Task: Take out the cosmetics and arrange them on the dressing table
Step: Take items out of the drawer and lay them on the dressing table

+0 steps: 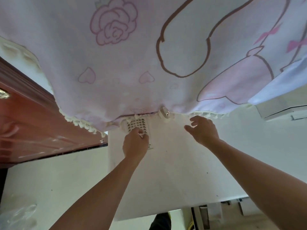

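Cosmetics: none shows in your view, so you cannot tell where they lie.
Left hand (135,144): your fingers bend onto the lower edge of the gridded plate (138,123). Whether they pinch anything cannot be told.
Right hand (203,131): your fingers are spread and loose, holding nothing, just below the fringe of the pink cloth (116,72).
Gridded plate: set on the white board (174,163), its top under the fringe.
Pink cloth: printed with a rose and hearts, draped over the board's top.
Silvery knob (164,113): at the cloth's edge, between your hands.
Red-brown wooden furniture (29,127): on your left.
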